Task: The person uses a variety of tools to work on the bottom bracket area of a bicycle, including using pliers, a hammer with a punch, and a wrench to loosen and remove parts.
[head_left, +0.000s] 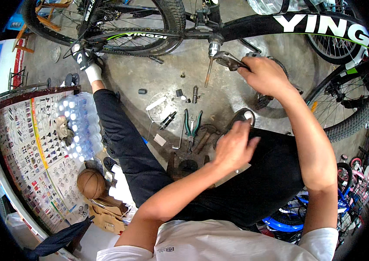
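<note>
My right hand (266, 75) is closed around the handle of a dark metal wrench (228, 60). Its head meets the silver bottom bracket (214, 46) of a black bicycle frame (254, 29). From that bracket a thin brownish rod (209, 72) points down. Over my right thigh hovers my left hand (236, 148), fingers apart and slightly blurred, with nothing visible in it. Nearby on the floor lie green-handled pliers (192, 126), an L-shaped hex key (180, 135), a black cylindrical tool (167, 120) and several small dark metal parts (195, 94).
Bottled water in clear wrap (82, 126) stands at the left beside a board of printed pictures (32, 143). Below it sits a basketball (91, 183). A bicycle wheel (353, 104) stands at the right, and blue bike parts (286, 224) lie at the lower right.
</note>
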Motion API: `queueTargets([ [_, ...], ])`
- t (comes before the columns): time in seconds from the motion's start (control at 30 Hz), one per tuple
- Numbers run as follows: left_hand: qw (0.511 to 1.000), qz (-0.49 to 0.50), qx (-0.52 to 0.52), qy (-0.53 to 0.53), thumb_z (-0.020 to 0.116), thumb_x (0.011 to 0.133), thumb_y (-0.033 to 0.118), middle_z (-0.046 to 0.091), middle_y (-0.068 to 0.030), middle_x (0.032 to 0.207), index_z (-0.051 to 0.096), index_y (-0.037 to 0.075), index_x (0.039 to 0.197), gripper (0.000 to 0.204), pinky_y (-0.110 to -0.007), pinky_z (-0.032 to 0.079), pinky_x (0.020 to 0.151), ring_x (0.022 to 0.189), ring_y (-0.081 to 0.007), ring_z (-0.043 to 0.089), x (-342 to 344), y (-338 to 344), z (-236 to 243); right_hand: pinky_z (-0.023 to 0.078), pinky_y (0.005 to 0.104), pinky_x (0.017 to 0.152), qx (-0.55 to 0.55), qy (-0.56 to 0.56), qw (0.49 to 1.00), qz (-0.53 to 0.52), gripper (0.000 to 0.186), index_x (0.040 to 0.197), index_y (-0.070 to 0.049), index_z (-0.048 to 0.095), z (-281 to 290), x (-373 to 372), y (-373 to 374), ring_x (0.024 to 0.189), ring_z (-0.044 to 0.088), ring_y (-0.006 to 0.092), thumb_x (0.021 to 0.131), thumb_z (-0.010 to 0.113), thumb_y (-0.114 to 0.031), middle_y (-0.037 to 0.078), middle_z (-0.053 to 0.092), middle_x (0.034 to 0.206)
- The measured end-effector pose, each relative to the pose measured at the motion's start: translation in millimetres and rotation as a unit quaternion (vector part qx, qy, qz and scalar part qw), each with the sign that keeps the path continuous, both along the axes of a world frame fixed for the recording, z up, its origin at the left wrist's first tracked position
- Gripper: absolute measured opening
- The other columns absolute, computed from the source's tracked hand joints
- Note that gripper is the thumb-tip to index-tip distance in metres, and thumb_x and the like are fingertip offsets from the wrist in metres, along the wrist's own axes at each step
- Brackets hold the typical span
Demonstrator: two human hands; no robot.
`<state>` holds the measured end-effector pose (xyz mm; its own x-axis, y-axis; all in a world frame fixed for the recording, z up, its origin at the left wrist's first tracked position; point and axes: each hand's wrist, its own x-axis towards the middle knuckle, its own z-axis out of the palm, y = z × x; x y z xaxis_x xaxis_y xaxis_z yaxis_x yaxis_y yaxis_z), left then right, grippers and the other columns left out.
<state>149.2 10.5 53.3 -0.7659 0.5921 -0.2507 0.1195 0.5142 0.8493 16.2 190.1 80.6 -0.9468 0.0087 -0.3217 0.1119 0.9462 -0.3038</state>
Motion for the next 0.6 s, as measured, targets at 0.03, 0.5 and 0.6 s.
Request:
queueTargets([
  [0.03,0.999,0.008,-0.025,-0.046,0.070,0.095,0.023,0.063,-0.0234,0.114,0.051,-0.002,0.137,0.053,-0.050,0.057,0.086,0.104,-0.0437,0.067,-1,-13,-8,0.054,0.0521,0.077,0.031,0.001,1.000,0.001,0.039,0.096,-0.003,0.071,-1,-1,-1,0.086,0.070,0.0430,0.097,0.063,-0.041,0.022,0.072,0.087],
  [0.5,0.994,0.080,-0.068,-0.016,0.065,0.098,0.023,0.072,-0.0235,0.113,0.066,0.000,0.124,0.034,-0.047,0.055,0.086,0.099,-0.0411,0.071,-40,-92,-61,0.054,0.0531,0.074,0.055,0.070,0.991,0.104,0.037,0.095,-0.002,0.072,-7,-21,2,0.082,0.068,0.0442,0.095,0.068,-0.039,0.022,0.070,0.079],
  [0.6,0.994,0.077,-0.074,-0.011,0.065,0.098,0.024,0.072,-0.0232,0.111,0.067,0.001,0.123,0.034,-0.047,0.055,0.085,0.099,-0.0413,0.070,-37,-92,-64,0.054,0.0533,0.077,0.061,0.014,0.993,0.100,0.028,0.103,-0.002,0.071,-4,-24,1,0.084,0.068,0.0449,0.097,0.064,-0.029,0.022,0.070,0.081],
])
